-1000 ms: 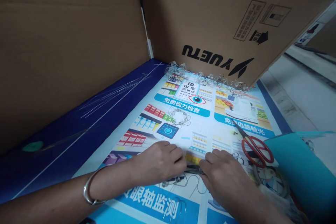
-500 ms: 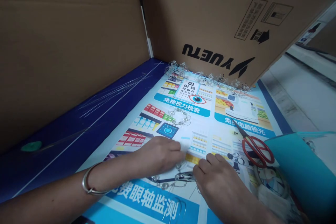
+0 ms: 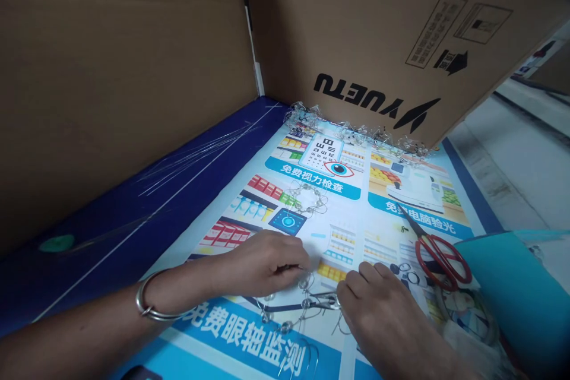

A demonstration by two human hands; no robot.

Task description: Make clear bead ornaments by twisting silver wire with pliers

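My left hand [image 3: 271, 261] is closed in a pinch on part of a wire-and-clear-bead string [image 3: 285, 326], which curves below it over the printed sheet. My right hand [image 3: 378, 303] is wrapped round the handle end of small metal pliers [image 3: 327, 300]. The pliers' narrow jaws point left and lie close to a bead and wire under my left hand. A finished-looking ring of beads and wire [image 3: 308, 199] lies flat farther up the sheet. Red-handled scissors [image 3: 440, 261] lie right of my right hand.
Cardboard panels [image 3: 356, 18] stand at the back and left. Beaded wire pieces [image 3: 383, 138] line the back panel's foot. A teal sheet [image 3: 516, 291] and clear plastic bag [image 3: 472, 344] are at right. Loose clear strands [image 3: 200, 154] and a green piece [image 3: 57, 243] lie left.
The bead string has shifted slightly, and more of it shows under my left hand. My right hand and the pliers sit a little farther right. The whole view has also shifted slightly.
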